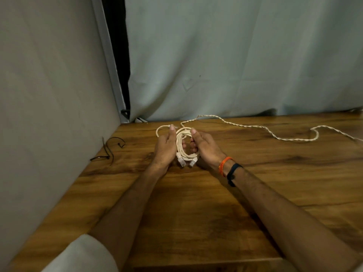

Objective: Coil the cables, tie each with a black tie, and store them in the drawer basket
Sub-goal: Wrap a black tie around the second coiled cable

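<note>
Pale sleeve (82,254) at seven o'clock, left hand (166,148) and right hand (204,147) both grasping a coiled white cable (185,143) above the wooden table (196,213), loose twisted cable (275,134) trailing toward two o'clock, black ties (110,150) at nine o'clock.

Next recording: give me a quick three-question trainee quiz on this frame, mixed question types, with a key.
1. True or false: the coiled cable already has a black tie round it.
2. Where do the black ties lie? A) on the table, on the left near the wall B) under the right hand C) on the twisted cable
3. Fill in: the twisted cable lying loose on the table is not yet ____.

Key
1. False: the left hand and right hand hold the coil, and no tie shows on it.
2. A
3. coiled
</note>
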